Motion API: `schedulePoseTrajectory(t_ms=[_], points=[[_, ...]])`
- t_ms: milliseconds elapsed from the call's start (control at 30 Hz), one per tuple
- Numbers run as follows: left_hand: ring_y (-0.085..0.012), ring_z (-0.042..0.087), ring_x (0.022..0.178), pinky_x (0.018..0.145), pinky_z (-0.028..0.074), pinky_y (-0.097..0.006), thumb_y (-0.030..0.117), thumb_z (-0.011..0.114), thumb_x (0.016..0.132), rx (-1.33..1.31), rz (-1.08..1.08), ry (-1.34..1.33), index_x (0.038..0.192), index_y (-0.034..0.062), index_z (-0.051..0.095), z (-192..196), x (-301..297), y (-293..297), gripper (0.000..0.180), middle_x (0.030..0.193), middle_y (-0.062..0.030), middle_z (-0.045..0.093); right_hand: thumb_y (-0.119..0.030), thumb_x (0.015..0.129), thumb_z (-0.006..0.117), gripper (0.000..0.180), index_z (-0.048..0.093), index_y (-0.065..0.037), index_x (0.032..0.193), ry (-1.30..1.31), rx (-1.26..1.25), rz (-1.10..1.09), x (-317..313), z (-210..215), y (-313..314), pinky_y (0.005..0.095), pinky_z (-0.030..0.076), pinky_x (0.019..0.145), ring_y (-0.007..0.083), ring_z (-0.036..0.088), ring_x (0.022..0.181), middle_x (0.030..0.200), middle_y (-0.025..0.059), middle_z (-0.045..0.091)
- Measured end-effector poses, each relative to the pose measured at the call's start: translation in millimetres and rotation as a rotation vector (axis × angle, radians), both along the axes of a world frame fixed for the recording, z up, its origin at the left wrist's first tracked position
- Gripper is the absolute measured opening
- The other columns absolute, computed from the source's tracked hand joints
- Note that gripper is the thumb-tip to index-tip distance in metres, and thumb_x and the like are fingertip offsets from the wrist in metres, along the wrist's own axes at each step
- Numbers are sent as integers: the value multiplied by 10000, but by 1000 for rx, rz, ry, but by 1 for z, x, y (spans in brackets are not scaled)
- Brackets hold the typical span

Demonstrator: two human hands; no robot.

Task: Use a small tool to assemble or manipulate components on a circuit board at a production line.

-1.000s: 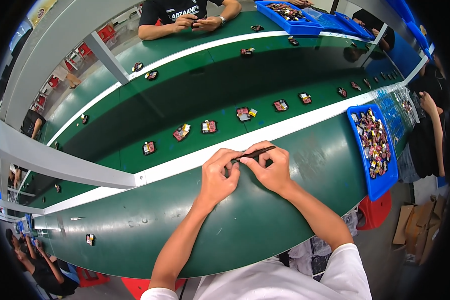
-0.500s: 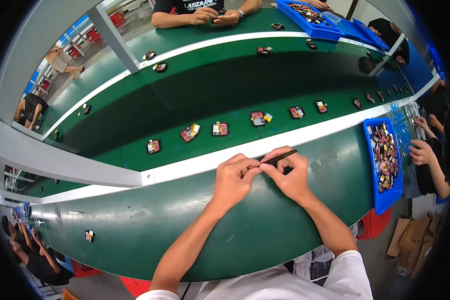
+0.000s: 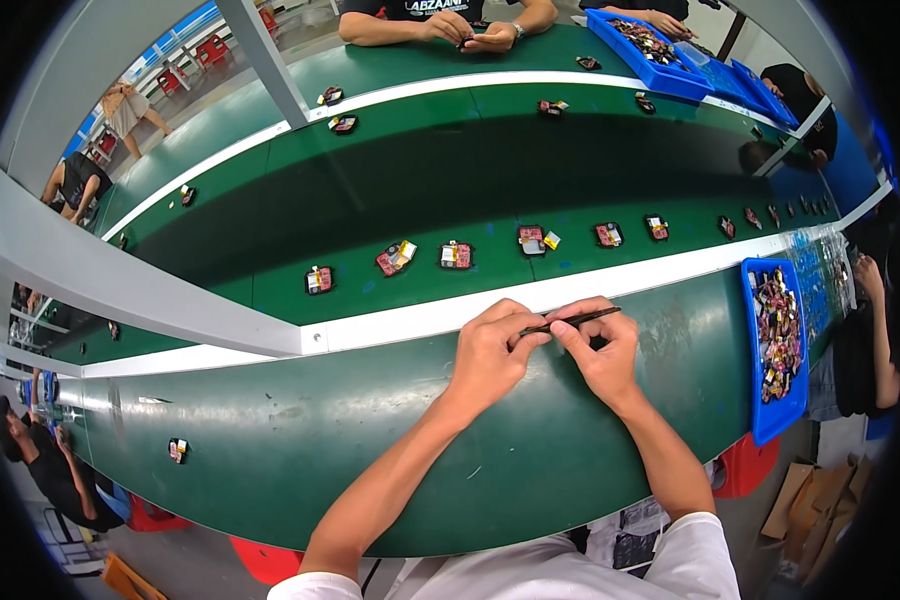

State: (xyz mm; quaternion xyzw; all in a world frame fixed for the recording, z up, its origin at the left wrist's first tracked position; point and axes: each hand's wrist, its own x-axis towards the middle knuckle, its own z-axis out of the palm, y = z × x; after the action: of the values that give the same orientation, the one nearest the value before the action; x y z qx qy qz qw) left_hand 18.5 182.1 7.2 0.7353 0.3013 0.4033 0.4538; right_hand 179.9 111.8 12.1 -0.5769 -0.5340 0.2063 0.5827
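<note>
A slim black stick-like tool (image 3: 597, 315) lies nearly level between my two hands, above the green bench top (image 3: 370, 440). I cannot tell exactly what kind of tool it is. My right hand (image 3: 606, 358) grips it between thumb and fingers, its far end sticking out past the knuckles. At the other end, the fingertips of my left hand (image 3: 487, 352) pinch together on it. The thumbs of both hands almost meet. Anything small between the fingertips is hidden.
Beyond a white rail (image 3: 420, 322), small red-and-black assemblies (image 3: 457, 255) lie in a row on the green belt (image 3: 370, 292). A blue tray (image 3: 757, 425) heaped with similar parts stands at right. One assembly (image 3: 177, 450) sits at left. Grey frame posts cross the left; co-workers sit around.
The tool has turned to lie more level, and more of its left end shows at my left fingertips. The whole view has shifted slightly, with the hands still close together.
</note>
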Motion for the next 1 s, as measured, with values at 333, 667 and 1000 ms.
schedulePoseTrajectory(t_ms=[333, 667, 1000], points=[[-88, 577, 613, 490, 408, -246, -83, 693, 806, 181, 162, -56, 1037, 17, 716, 12, 9, 3, 253, 1069, -76, 684, 22, 850, 779, 66, 723, 42, 879, 118, 14, -28, 14, -2, -2, 200, 301, 472, -10, 403, 494, 882, 32, 736], [-200, 554, 523, 537, 445, -364, -107, 534, 763, 391, 557, 264, 1122, 9, 614, 1, -8, 45, 386, 802, -136, 662, -1, 839, 790, 107, 730, 24, 923, 7, 35, -19, 24, -5, -1, 194, 298, 480, -6, 387, 479, 736, -3, 699], [-235, 617, 562, 592, 504, -373, -110, 512, 766, 413, 579, 327, 1149, 6, 575, 1, -2, 47, 405, 1027, -164, 729, -11, 839, 791, 94, 735, 10, 911, 8, 25, -26, 31, -4, -2, 196, 291, 478, -4, 378, 462, 620, -29, 631]])
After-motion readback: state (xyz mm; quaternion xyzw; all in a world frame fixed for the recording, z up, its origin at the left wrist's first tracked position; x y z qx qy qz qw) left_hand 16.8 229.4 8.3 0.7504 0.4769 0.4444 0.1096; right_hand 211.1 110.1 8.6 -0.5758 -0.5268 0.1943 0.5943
